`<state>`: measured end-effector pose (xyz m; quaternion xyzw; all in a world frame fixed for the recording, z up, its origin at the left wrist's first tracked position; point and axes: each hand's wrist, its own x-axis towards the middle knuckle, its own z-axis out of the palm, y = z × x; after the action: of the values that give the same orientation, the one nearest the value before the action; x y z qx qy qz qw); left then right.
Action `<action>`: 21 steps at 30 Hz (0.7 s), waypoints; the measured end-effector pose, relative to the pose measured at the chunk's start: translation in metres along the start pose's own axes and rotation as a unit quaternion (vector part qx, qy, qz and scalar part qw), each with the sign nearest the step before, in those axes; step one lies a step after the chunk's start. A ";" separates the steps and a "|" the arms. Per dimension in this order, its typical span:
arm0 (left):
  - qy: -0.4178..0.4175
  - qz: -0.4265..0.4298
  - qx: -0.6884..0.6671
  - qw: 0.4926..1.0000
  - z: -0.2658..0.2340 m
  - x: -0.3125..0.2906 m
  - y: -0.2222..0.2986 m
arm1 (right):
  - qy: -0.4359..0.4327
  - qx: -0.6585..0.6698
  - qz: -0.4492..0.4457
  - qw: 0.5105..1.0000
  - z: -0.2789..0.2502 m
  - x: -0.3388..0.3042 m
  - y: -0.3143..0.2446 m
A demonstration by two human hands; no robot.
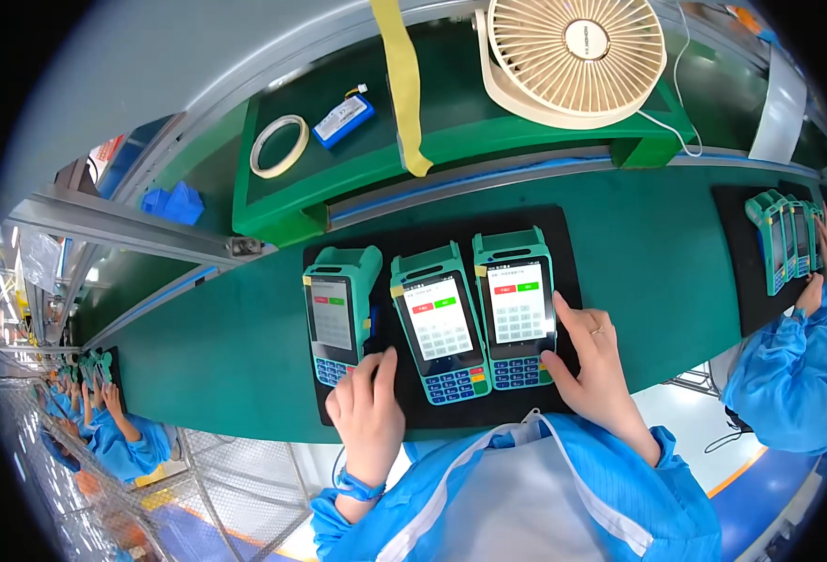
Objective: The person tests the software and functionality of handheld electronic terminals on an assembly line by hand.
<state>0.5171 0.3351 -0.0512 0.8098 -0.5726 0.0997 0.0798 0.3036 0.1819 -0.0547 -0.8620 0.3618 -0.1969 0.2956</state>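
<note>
Three green card payment terminals lie face up in a row, screens lit, with red and green buttons and a pale key grid. My left hand (368, 412) has its fingers curled at the lower right corner of the left terminal (331, 323); part of its keypad is hidden. The middle terminal (443, 328) stands apart from both hands. My right hand (589, 361) is spread beside the right terminal (516, 309), index fingertip at its right edge and thumb by the keypad's right side. Under them is a black mat (558, 234).
A green raised shelf (287, 201) at the back bears a tape roll (279, 147), a blue battery pack (343, 120) and a beige fan (577, 56). Yellow tape (404, 84) hangs in front. At far right a co-worker's hands touch more terminals (788, 239); other workers sit far left.
</note>
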 end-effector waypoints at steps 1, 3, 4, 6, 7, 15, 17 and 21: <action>-0.018 -0.047 -0.080 0.996 -0.003 0.007 0.010 | -0.003 0.015 -0.018 1.000 -0.002 0.000 0.001; -0.076 -0.074 -0.241 0.965 0.004 0.008 0.016 | -0.012 0.028 -0.039 0.999 -0.005 -0.002 0.003; -0.099 -0.095 -0.326 0.935 0.006 0.007 0.018 | -0.016 0.099 -0.025 0.995 -0.005 -0.004 0.001; -0.108 -0.122 -0.412 0.897 0.000 0.012 0.018 | -0.023 0.168 -0.005 0.986 -0.005 -0.005 -0.002; -0.113 -0.136 -0.442 0.880 -0.003 0.016 0.018 | -0.034 0.199 0.043 0.978 -0.006 -0.005 -0.003; -0.166 -0.169 -0.499 0.834 -0.005 0.028 0.017 | -0.053 0.164 0.075 0.982 -0.006 0.003 -0.008; -0.182 -0.189 -0.424 0.867 -0.009 0.034 0.025 | -0.060 0.089 0.068 0.992 -0.001 0.006 -0.010; -0.182 -0.148 -0.381 0.894 -0.003 0.031 0.024 | -0.039 0.051 0.053 0.997 0.003 0.006 -0.011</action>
<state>0.5040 0.2994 -0.0398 0.7965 -0.4449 -0.2881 0.2909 0.3144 0.1850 -0.0495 -0.8325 0.3846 -0.1649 0.3630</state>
